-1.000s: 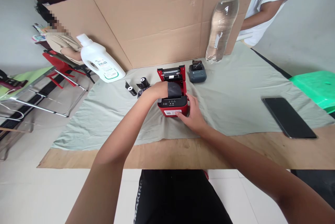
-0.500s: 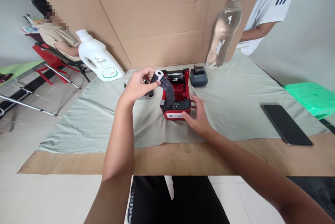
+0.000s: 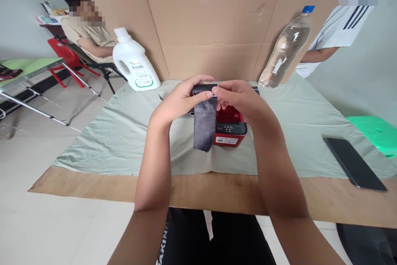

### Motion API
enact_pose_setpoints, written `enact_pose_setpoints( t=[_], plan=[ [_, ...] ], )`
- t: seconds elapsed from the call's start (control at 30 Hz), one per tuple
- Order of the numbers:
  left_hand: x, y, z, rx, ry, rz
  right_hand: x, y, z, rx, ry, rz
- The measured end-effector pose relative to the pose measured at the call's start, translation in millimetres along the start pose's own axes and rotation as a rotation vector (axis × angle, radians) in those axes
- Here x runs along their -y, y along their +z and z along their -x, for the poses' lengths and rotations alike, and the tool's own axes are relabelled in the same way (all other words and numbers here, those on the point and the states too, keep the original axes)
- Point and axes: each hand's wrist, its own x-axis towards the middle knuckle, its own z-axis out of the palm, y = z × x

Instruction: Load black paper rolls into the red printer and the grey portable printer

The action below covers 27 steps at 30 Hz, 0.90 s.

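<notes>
In front of me, my left hand (image 3: 182, 97) and my right hand (image 3: 238, 96) hold a black ribbon roll (image 3: 205, 89) level between their fingers, one at each end. A loose dark strip (image 3: 204, 126) hangs from the roll, its end free. Behind and to the right of that strip stands a red and black label printer (image 3: 230, 134) with a white sticker on its front. Its inner bay shows red, while my right hand hides its upper part. Both hands are closed on the roll, above the printer's left side.
On the grey-green cloth (image 3: 294, 137) stand a white detergent bottle (image 3: 138, 64) and a clear water bottle (image 3: 287, 52), before a cardboard screen (image 3: 217, 29). A black phone (image 3: 353, 163) lies at right. A green stool (image 3: 374, 132) and two people are beyond the table.
My right hand has left the printer's side and taken hold of the roll. The roll has turned level, and its strip now hangs straight down. My view has shifted slightly.
</notes>
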Motion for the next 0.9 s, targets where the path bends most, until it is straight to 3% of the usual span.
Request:
enact_pose_setpoints(
  t=[0.17, 0.27, 0.43, 0.9],
  plan=[
    [7.3, -2.9, 1.0, -0.006, -0.105, 0.010, -3.6, 4.6, -0.2, -0.056, -0.009, -0.078],
    [9.8, -3.2, 0.5, -0.006, -0.086, 0.036, -9.0, 3.9, -1.7, -0.061, 0.033, -0.088],
    [11.9, -1.5, 0.2, 0.019, -0.106, 0.075, -17.0, 3.9, -5.3, -0.135, -0.058, -0.050],
    [9.8, 6.2, 0.8, -0.011, -0.118, 0.085, -25.5, 1.7, -8.2, -0.188, -0.055, -0.057]
  ],
)
